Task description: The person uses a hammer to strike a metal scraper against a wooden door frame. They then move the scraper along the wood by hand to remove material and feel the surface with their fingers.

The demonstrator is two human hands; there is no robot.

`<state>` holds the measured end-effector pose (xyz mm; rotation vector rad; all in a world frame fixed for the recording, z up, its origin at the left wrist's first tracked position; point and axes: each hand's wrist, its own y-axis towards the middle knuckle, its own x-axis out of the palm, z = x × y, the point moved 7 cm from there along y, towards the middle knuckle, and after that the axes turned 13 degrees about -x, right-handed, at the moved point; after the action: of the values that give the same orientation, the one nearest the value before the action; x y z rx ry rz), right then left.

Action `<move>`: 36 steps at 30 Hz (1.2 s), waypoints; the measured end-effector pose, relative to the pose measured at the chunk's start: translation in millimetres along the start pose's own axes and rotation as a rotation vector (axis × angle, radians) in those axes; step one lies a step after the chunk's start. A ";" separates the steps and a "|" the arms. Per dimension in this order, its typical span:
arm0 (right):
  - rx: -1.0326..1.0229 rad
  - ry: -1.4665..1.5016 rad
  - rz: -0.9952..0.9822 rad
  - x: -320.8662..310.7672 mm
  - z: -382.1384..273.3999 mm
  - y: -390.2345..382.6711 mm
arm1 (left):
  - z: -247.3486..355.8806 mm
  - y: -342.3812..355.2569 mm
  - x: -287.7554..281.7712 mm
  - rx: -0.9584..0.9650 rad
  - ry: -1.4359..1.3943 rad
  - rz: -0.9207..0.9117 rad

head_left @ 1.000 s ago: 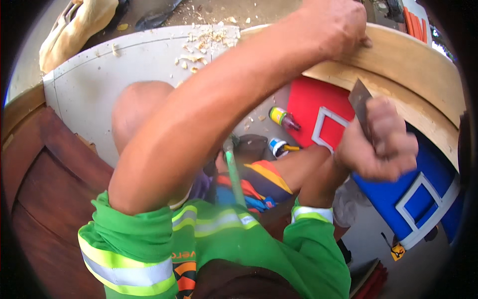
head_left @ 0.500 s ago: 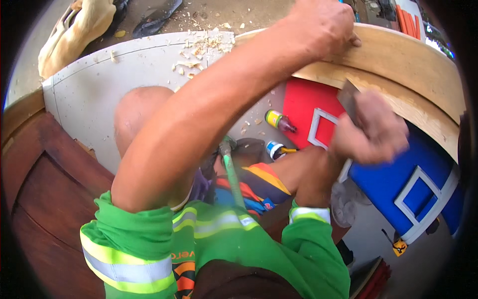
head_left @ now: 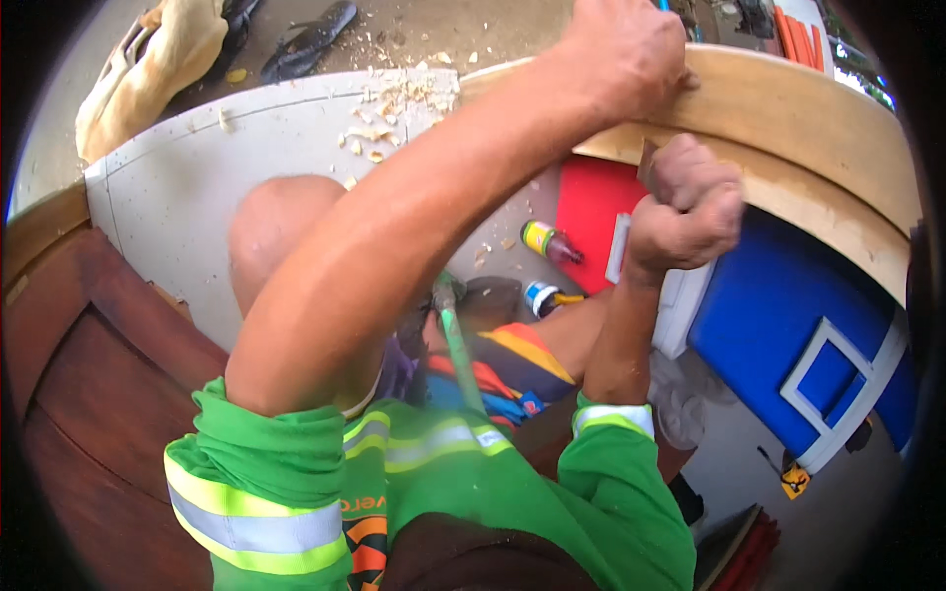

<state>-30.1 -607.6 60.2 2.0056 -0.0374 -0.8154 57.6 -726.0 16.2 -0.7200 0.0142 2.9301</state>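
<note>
My left hand (head_left: 631,59) is closed in a fist at the top of a pale wooden board (head_left: 788,98). A bit of blue shows just above that fist, but what it holds is mostly hidden. Below it, my right hand (head_left: 687,202) is closed around a flat, dark brown rectangular piece (head_left: 646,164), only its edge showing beside the fingers. The board curves away to the right, with a lower ledge along its near side. Wood shavings (head_left: 394,103) lie scattered on the light grey panel left of the board.
A bottle with a yellow label (head_left: 550,241) lies near a red panel (head_left: 591,202). Close by are a small blue-and-white can (head_left: 541,297) and a green-handled tool (head_left: 455,340). Right: a blue panel (head_left: 754,295) and tape measure (head_left: 794,481). Left: a dark wooden panel (head_left: 118,394).
My right hand has moved left and up toward my left hand, bringing the flat piece closer to the board. My left hand has shifted slightly left.
</note>
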 end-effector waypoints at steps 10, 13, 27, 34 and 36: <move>0.043 0.246 0.100 -9.6 0.3 -4.9 | 5.1 5.3 4.7 0.063 -0.053 0.007; -0.024 0.349 0.197 -18.3 -12.3 1.3 | 9.7 5.8 22.6 -0.015 0.195 0.186; -0.200 -0.047 0.302 -15.6 -10.6 17.1 | 5.2 -1.1 3.2 0.017 -0.040 -0.031; 0.017 0.447 0.113 -14.2 -6.9 22.6 | -1.2 3.4 1.7 0.022 0.000 0.027; 0.021 0.656 0.124 -20.5 -10.0 21.8 | 6.9 -5.8 -3.1 0.093 -0.011 0.052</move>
<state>-34.3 -605.4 91.4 2.1762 0.2054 -0.0543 57.9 -720.3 23.9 -0.6994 0.1686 2.9592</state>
